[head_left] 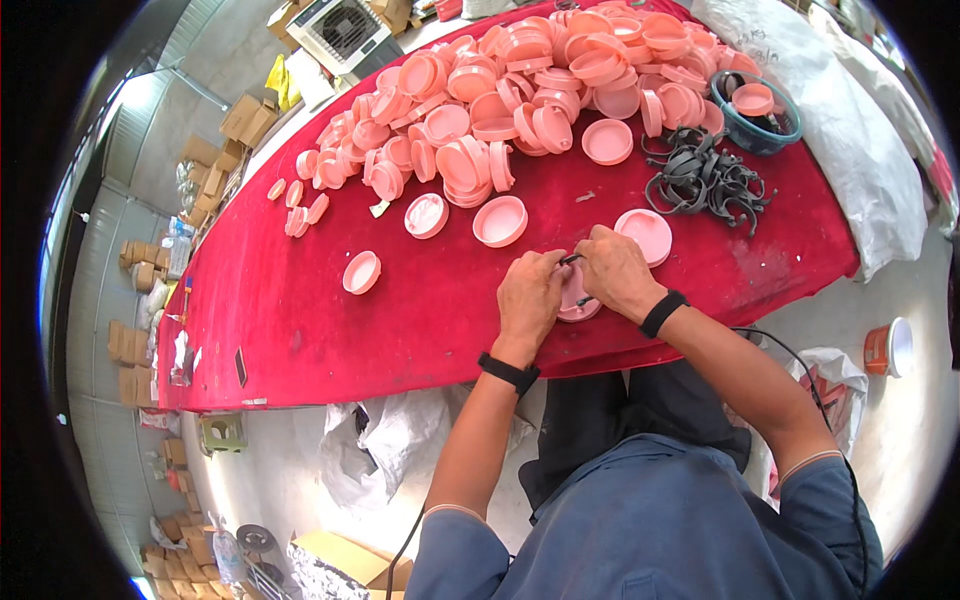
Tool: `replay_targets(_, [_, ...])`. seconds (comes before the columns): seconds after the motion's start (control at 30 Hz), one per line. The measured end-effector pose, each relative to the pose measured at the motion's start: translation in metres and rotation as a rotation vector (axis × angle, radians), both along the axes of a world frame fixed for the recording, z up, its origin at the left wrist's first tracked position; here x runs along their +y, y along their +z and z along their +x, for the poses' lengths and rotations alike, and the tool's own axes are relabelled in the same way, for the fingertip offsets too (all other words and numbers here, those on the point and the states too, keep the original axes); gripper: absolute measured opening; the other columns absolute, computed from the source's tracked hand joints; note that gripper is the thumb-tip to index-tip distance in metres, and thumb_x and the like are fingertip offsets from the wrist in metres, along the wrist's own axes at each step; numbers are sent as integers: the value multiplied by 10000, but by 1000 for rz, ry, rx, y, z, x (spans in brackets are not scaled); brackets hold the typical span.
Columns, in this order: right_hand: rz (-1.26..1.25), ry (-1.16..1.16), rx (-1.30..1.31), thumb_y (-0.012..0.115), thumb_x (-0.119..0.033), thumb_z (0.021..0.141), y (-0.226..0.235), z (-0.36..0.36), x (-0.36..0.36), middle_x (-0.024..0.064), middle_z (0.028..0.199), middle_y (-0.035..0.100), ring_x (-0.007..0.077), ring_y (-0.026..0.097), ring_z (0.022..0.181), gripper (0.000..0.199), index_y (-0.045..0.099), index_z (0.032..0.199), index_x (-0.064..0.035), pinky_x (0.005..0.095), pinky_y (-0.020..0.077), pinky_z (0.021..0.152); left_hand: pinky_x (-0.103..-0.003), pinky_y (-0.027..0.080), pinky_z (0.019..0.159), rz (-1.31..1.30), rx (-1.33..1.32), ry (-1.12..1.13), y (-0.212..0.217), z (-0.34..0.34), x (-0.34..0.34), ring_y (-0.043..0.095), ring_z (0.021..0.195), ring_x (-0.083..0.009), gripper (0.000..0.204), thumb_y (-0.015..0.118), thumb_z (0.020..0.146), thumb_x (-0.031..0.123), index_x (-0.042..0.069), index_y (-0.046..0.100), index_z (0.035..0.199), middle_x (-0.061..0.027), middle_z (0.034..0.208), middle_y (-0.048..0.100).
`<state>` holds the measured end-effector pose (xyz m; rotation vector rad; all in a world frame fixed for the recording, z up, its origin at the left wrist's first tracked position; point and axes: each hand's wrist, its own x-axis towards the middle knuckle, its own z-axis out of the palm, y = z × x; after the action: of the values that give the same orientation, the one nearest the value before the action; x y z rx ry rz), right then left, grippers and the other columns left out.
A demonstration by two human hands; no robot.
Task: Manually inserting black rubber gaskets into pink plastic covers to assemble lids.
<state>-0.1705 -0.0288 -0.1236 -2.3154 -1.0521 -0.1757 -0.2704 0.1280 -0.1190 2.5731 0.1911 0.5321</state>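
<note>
We log a shallow round pink plastic dish [577,313] on the red cloth-covered worktop [300,345], partly hidden under both hands; we place everything by this dish. Left hand [530,295] and right hand [620,270] are close together, fingertips pinching a thin dark rubbery strip [570,259] over the dish's far side. Another dark bit shows lower, over the dish; we can't tell if it's the same strip.

Risks, our judgement: the strip looks flexible, so it could spring out of the pinch if one hand pulls harder. The dish could skid or tip if fingers press off-centre. Fingers cover much of the dish, so we could miss a twisted strip. A black cable [808,375], right of the dish and past the right forearm, could snag on a wide elbow swing.

Edges: the worktop's near edge runs just body-side of the dish, so a slip that way could drop it. Right of and beyond the dish, a flat round pink plastic piece [645,236] sits near, then a tangle of dark grey rubbery strips [710,185]; little room there. Well beyond the dish, a big heap of round pink plastic dishes [447,123] blocks reach. We find most open cloth left of the dish.
</note>
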Motion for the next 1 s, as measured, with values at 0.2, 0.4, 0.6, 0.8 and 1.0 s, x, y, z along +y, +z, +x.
replay_targets(0.2, [81, -3, 29, 713, -134, 898, -6, -1, -1, 198, 934, 697, 406, 738, 878, 140, 789, 902, -16, 515, 609, 792, -487, 572, 850, 19, 45, -11, 2, 0, 2, 721, 1000, -349, 263, 746, 987, 246, 107, 808, 1201, -127, 1007, 734])
replay_targets(0.4, [75, -17, 61, 705, -118, 903, -5, -7, -3, 200, 925, 702, 410, 728, 882, 155, 814, 938, -13, 519, 594, 810, -478, 578, 841, 39, 20, -57, 3, 3, -1, 734, 971, -359, 253, 781, 948, 264, 91, 836, 1124, -137, 989, 754])
replay_targets(0.6, [150, 47, 124, 732, -146, 875, -14, 11, -6, 254, 905, 727, 457, 728, 892, 164, 815, 919, -11, 556, 590, 829, -462, 581, 780, -3, -18, -155, 1, 14, 12, 748, 884, -353, 214, 819, 914, 236, 72, 860, 1045, -140, 906, 760])
replay_targets(0.8, [19, 132, 317, 729, -102, 845, 6, 21, -1, 283, 895, 730, 488, 721, 900, 150, 806, 919, 4, 566, 581, 847, -438, 580, 771, -47, 15, -132, -1, 17, 15, 746, 863, -320, 197, 840, 894, 212, 77, 870, 1034, -129, 904, 764])
replay_targets(1.0, [18, 46, 72, 691, -80, 887, -4, -8, -11, 253, 985, 709, 427, 723, 913, 164, 790, 996, -8, 543, 585, 847, -420, 583, 771, -37, -60, -173, -5, 18, 13, 744, 852, -310, 180, 846, 884, 178, 72, 868, 1027, -120, 893, 759])
